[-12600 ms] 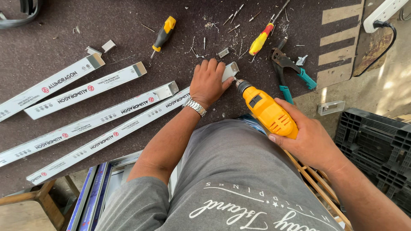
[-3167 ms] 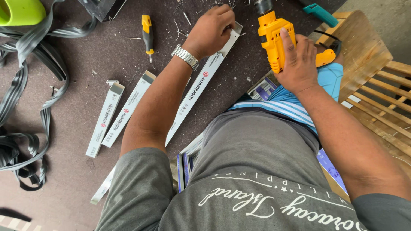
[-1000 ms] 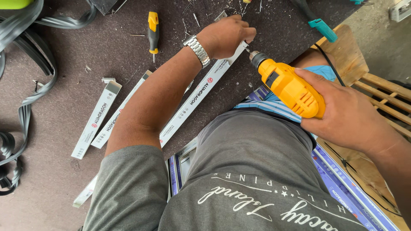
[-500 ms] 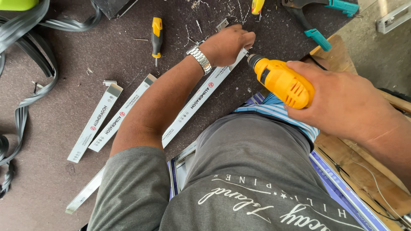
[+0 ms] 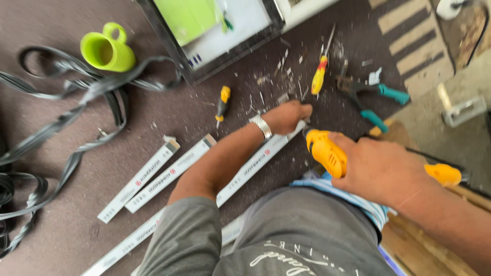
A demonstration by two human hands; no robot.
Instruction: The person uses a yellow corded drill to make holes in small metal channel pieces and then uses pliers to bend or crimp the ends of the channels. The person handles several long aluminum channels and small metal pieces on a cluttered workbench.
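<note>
Head view: dark brown floor mat (image 5: pixel 61 214) scattered with metal shavings (image 5: pixel 266 87).

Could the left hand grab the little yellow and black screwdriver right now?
Probably yes, but not freely. The left hand is pressing down the end of a white metal strip. The small yellow and black screwdriver lies close beside the wrist on bare dark mat, nothing between. It would have to let go first.

Left hand (image 5: pixel 286 116) pressed flat ahead, arm outstretched; right hand (image 5: pixel 376 168) in closed grip.
</note>
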